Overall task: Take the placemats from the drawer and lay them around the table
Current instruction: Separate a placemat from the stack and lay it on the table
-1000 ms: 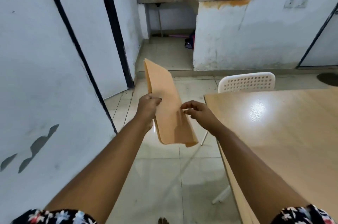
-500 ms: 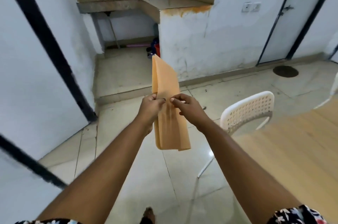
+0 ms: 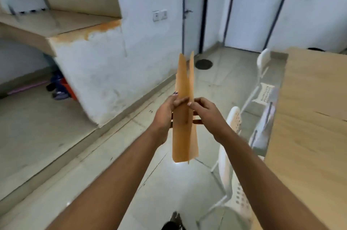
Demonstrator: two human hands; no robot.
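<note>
A stack of thin orange placemats (image 3: 183,130) stands nearly upright and edge-on in front of me, over the floor. My left hand (image 3: 167,113) grips the stack from the left at mid-height. On the right edge, my right hand (image 3: 203,109) pinches one sheet, and the top edges fan apart into two leaves. The light wooden table (image 3: 309,117) fills the right side, to the right of both hands. No drawer is in view.
A white perforated chair (image 3: 232,154) stands at the table's near corner, just right of my right arm. A second white chair (image 3: 263,77) stands further along. A white counter block (image 3: 90,72) is at left, with shoes beside it. Doors and a floor drain lie ahead.
My view has swung right, bringing the table's long side and a second chair into sight. The right hand came onto the placemats, and the sheets have begun to part at the top.
</note>
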